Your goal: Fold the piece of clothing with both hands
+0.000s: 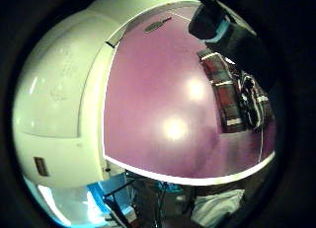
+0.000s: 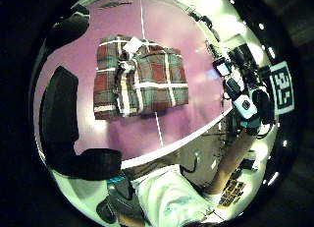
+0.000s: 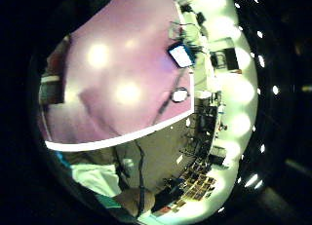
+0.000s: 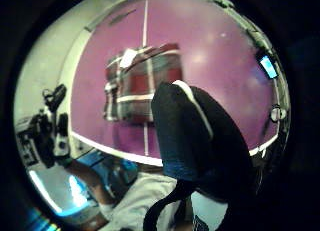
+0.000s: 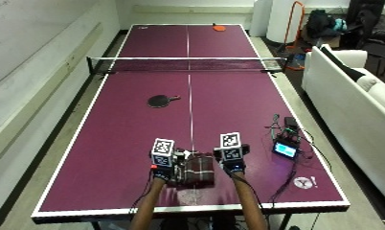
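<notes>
A plaid piece of clothing point(image 5: 198, 171) in red, grey and white lies folded into a small rectangle on the purple table point(image 5: 116, 158), near the front edge by the centre line. My left hand point(image 5: 161, 172) is just beside its left edge and my right hand point(image 5: 234, 167) beside its right edge. The left thumb side palm view shows the folded garment point(image 2: 142, 77) lying flat, with the left fingers point(image 2: 59, 114) loosely curved and apart from it. In the right thumb side palm view the garment point(image 4: 142, 83) lies beyond the right thumb point(image 4: 200, 136). Neither hand holds cloth.
A black paddle point(image 5: 159, 100) lies on the left half, before the net point(image 5: 186, 61). A red paddle point(image 5: 219, 28) sits at the far end. A small device with a lit screen point(image 5: 286, 150), cables and a white disc point(image 5: 302, 182) lie at the right. A white sofa point(image 5: 355, 91) stands beyond.
</notes>
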Demonstrator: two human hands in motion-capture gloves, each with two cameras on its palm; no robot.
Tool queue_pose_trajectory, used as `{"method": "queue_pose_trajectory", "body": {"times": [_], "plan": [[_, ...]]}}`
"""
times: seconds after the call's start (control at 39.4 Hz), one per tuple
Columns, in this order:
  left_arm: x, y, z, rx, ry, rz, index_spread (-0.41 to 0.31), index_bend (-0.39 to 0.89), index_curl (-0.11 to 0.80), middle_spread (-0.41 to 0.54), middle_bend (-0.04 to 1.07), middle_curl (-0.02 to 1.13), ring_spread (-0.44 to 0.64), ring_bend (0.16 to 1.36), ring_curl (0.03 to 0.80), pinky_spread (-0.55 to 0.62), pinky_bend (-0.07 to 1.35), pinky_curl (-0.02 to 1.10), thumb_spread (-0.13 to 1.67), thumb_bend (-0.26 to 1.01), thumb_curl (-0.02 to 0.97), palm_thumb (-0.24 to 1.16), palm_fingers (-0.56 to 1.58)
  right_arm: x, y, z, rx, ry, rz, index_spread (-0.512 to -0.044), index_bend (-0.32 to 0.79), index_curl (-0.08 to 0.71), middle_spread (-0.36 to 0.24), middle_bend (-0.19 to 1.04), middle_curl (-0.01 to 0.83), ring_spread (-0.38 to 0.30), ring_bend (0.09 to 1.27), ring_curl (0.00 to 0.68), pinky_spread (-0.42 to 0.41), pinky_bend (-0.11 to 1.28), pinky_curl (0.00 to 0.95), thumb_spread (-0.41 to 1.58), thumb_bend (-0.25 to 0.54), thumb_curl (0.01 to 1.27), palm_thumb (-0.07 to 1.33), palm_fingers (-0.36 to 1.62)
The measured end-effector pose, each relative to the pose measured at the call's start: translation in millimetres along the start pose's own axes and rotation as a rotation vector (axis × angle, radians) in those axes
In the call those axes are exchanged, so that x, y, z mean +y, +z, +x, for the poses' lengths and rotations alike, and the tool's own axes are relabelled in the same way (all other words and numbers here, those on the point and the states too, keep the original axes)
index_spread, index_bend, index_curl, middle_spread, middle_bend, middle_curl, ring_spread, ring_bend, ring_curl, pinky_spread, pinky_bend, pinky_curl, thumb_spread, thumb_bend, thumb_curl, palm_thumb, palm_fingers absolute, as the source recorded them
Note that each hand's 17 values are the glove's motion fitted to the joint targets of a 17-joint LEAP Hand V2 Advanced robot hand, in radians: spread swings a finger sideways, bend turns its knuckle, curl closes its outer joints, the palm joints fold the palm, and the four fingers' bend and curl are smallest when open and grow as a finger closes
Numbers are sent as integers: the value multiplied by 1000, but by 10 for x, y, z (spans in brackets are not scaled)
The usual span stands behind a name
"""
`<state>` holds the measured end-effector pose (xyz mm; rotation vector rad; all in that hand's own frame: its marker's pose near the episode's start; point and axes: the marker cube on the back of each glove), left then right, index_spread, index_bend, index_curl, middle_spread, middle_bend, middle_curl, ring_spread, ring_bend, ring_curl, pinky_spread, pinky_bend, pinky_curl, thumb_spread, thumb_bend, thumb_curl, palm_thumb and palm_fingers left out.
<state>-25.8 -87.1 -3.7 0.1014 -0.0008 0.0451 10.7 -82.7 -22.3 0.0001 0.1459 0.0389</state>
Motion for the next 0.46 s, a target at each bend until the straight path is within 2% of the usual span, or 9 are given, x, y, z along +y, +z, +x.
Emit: {"method": "queue_pose_trajectory", "body": {"times": [0.1,0.13,0.15,0.23,0.46], "plan": [[32,-26,77,4,13,-4,-127,168,351,-90,164,371,4,583,332,359,190,334,1565,312,238,347,569,-16,-2,129,-43,31,80,-376,135,123,-79,306,428,48,357,313,155,592,397,1237,-42,301,481,133],[35,-16,91,4,13,-9,-129,169,353,-90,163,370,5,582,332,359,188,334,1569,312,240,346,572,-13,1,143,-64,37,92,-379,112,119,-75,306,425,58,351,301,169,605,391,1241,-44,293,462,136],[37,-4,104,4,14,-13,-128,162,353,-89,160,368,6,576,330,352,204,339,1563,303,239,332,576,-21,18,152,-87,40,103,-379,145,131,-72,303,421,68,346,293,180,573,374,1265,-21,293,480,142],[38,27,127,1,13,-13,-125,131,345,-87,161,364,8,577,332,334,226,348,1564,298,242,322,573,-66,94,152,-141,42,125,-382,136,143,-64,301,414,85,361,286,207,545,355,1296,-14,283,475,168],[168,-52,139,10,-11,-35,-116,134,337,-79,161,357,11,585,339,307,244,360,1568,289,251,308,557,42,106,80,-151,49,134,-393,130,170,-53,294,400,113,373,288,257,514,341,1331,-18,257,436,181]]}}
